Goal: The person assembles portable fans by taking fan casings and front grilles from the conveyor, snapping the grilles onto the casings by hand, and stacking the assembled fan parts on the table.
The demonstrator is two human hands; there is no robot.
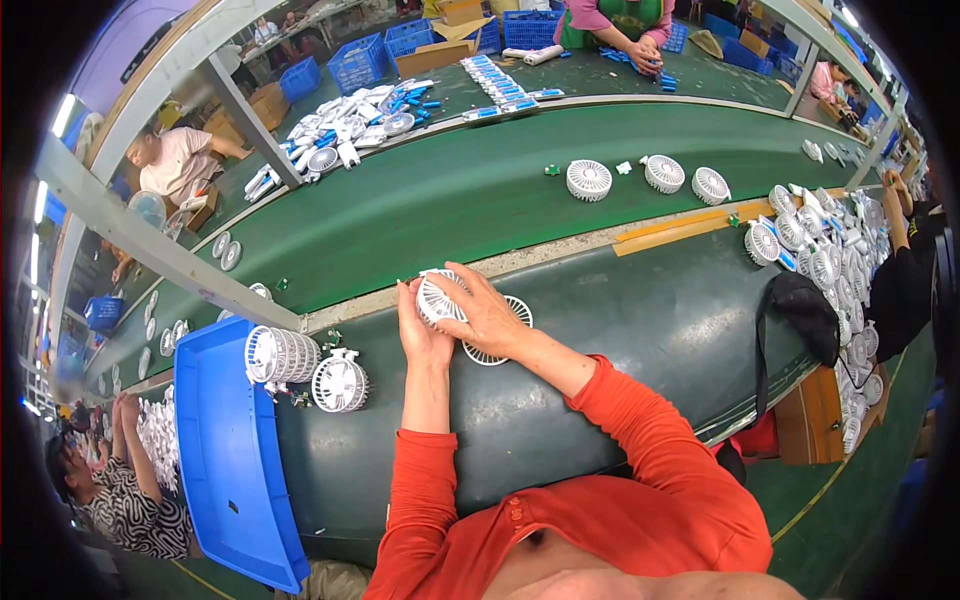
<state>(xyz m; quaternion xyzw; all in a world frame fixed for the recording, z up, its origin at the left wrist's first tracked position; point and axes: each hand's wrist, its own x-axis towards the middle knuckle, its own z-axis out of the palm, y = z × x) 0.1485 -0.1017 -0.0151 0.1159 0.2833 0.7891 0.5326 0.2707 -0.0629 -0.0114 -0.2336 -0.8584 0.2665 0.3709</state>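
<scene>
Both my hands hold one round white fan head [438, 300] above the near green bench, close to the conveyor's edge. My left hand [424, 335] cups it from the left and below. My right hand [490, 315] wraps over its upper right side, covering part of its slats. Beneath my right wrist lies a white ring-shaped fan grille [487, 353], partly hidden. To the left of my hands stand a pile of stacked white fan grilles [283, 354] and a single fan head [340, 384]. Small green circuit boards [300, 398] are scattered beside them.
An empty-looking blue tray [225, 450] sits at my left. The green conveyor belt [430, 210] runs beyond, carrying several fan heads [589, 180]. A grey metal post [170, 240] rises at left. White fans [825, 265] are heaped at right, near a black bag [803, 315]. Co-workers sit around.
</scene>
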